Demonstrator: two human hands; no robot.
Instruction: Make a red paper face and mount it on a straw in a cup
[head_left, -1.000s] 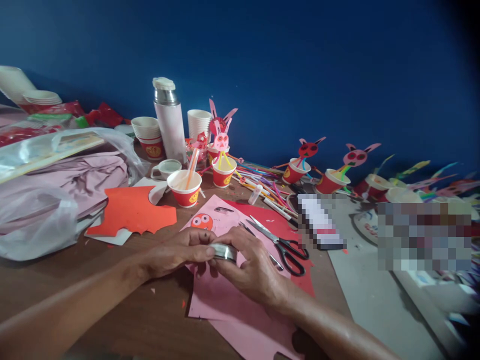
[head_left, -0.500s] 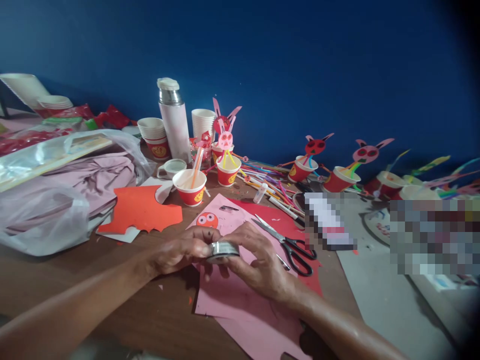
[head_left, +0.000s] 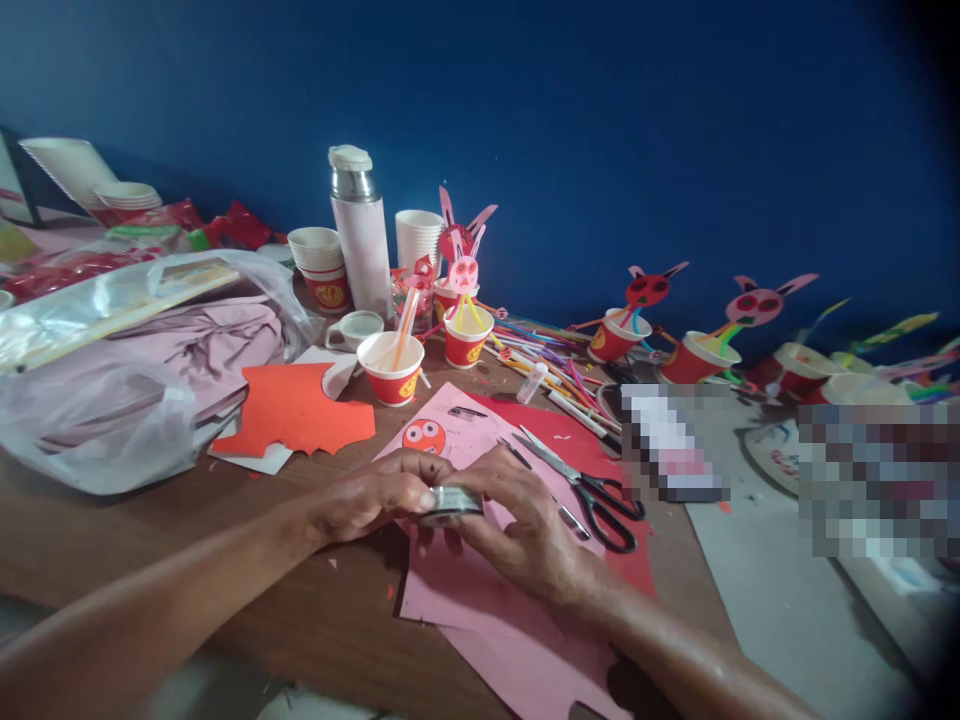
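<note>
Both hands grip a small roll of clear tape (head_left: 452, 503) above pink paper (head_left: 480, 585). My left hand (head_left: 386, 490) pinches its left side, the thumb on the rim. On the other side, my right hand (head_left: 525, 525) has fingers and thumb closed round the roll. Just beyond the fingers, an orange paper circle with two eyes (head_left: 424, 437) lies on the pink sheet. Black-handled scissors (head_left: 592, 490) and a pen (head_left: 570, 520) rest to the right of my right hand, partly over red paper (head_left: 551, 432).
A paper cup with straws (head_left: 390, 370), a white thermos (head_left: 362, 245) and stacked cups (head_left: 319, 265) stand behind. Rabbit-faced cup figures (head_left: 465, 330) line the blue wall. Cut orange paper (head_left: 300, 410) and a plastic bag (head_left: 127, 420) lie left; grey board (head_left: 742, 560) lies right.
The view has shifted slightly, so the table's things appear a little further right. Both hands keep hold of the tape roll, with hardly any change in grip.
</note>
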